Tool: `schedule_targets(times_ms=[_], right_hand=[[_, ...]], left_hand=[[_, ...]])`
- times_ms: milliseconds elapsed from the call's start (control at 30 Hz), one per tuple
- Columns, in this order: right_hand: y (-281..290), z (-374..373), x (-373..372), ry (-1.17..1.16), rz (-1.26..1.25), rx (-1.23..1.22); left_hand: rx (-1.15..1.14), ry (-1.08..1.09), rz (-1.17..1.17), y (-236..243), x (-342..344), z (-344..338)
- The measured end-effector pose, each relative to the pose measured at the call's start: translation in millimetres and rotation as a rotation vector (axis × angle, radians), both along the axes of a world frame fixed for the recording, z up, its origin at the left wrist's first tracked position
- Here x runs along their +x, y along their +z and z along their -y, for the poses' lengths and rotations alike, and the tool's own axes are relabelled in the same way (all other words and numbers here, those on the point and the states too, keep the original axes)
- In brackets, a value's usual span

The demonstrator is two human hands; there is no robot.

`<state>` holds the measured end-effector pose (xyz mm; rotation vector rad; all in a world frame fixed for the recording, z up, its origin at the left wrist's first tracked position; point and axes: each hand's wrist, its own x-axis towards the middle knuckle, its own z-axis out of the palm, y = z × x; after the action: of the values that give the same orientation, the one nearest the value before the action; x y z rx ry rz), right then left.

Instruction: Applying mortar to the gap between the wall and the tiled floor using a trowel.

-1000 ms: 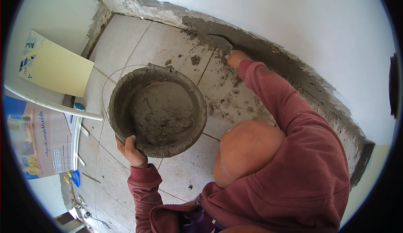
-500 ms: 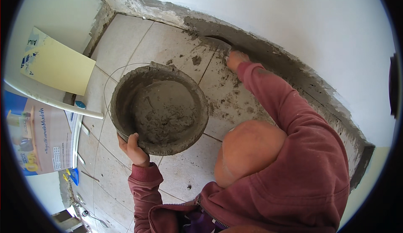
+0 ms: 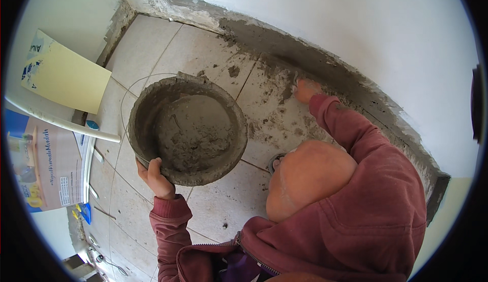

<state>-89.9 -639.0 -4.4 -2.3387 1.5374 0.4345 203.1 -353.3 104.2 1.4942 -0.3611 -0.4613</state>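
Note:
My left hand [image 3: 156, 178] grips the near-left rim of a round bucket [image 3: 235, 152], thumb over the edge. Grey wet mortar [image 3: 198, 124] fills its lower part, and its walls are crusted with the same stuff. At the foot of the wall, my right hand [image 3: 308, 90] is closed round a trowel [image 3: 295, 84]. Only a little of the trowel shows; its blade is hard to tell from the mortar smears around it. A band of damp mortar [image 3: 274, 42] runs along the bottom of the white wall beside this hand.
Mortar crumbs and smears lie over the floor tiles [image 3: 211, 208]. On the left stand a yellow panel [image 3: 66, 73], a white curved bar [image 3: 61, 122] and a printed board [image 3: 51, 165]. My bent knee [image 3: 310, 175] is between my arms. A wire handle [image 3: 123, 104] loops beside the bucket.
My right hand has drawn the trowel back along the wall base, to the right and nearer me. The wall mortar behind it is uncovered. The bucket has shifted slightly left in the picture.

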Motion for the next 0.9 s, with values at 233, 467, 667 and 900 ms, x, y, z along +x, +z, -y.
schedule_targets(times_ms=[233,467,667,900], right_hand=[[88,1,35,-0.154,0.519,-0.279],[122,-30,74,0.594,0.562,-0.359],[133,-59,131,0.835,0.175,-0.280],[100,-91,129,1.040,0.209,0.235]], left_hand=[[-0.004,-0.039,0.094,2,-5,2],[-0.051,-0.150,0.113,9,-22,17],[-0.122,-0.216,0.106,2,-42,21],[-0.146,-0.248,0.107,1,-45,16]])
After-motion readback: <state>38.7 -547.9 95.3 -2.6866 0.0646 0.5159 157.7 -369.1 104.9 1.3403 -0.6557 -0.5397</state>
